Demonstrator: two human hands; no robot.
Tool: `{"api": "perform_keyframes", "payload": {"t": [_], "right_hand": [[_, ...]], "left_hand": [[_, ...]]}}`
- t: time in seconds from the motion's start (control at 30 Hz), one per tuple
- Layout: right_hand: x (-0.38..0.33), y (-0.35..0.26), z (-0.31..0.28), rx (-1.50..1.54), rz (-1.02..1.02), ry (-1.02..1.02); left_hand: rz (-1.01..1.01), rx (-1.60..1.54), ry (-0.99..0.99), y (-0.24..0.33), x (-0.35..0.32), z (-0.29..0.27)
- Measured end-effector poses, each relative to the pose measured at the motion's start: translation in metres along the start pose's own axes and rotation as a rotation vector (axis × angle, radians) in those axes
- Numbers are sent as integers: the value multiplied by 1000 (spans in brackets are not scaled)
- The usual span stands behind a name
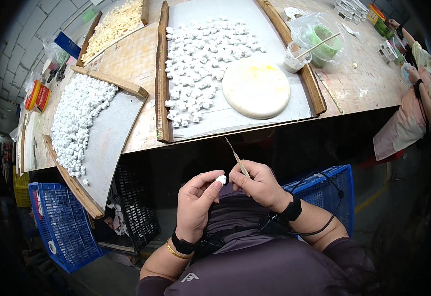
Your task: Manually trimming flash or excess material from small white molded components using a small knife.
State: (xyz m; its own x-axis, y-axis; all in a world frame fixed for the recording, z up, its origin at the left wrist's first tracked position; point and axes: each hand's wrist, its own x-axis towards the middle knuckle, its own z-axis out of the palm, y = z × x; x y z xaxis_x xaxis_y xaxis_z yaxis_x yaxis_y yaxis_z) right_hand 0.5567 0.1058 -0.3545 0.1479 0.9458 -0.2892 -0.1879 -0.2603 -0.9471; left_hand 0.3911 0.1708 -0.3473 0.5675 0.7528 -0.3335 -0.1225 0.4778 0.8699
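- Head view: the left hand [194,202] is clamped on a small, lumpy white piece [222,180], pinched between thumb and fingers.
- The right hand [261,185], just beside it, grips a thin, brownish-handled tool [242,167], tip pointing away from the body.
- Beyond both hands, a wood-railed, grey-white-lined board [260,34] bears many scattered white pieces [195,61] and a round, cream-coloured disc [256,93].

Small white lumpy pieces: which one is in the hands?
The white piece pinched in the left hand, between thumb and index finger; the others lie spread on two wood-edged light-grey boards.
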Motion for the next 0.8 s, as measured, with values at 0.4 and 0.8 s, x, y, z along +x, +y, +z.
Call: {"api": "perform_keyframes", "payload": {"t": [0.4, 0.8], "right_hand": [[4, 7, 3, 2, -105, 49], [1, 4, -2, -291, -200, 115]], "left_hand": [[41, 25, 19, 0, 2, 0], [1, -101, 23, -2, 4, -4]]}}
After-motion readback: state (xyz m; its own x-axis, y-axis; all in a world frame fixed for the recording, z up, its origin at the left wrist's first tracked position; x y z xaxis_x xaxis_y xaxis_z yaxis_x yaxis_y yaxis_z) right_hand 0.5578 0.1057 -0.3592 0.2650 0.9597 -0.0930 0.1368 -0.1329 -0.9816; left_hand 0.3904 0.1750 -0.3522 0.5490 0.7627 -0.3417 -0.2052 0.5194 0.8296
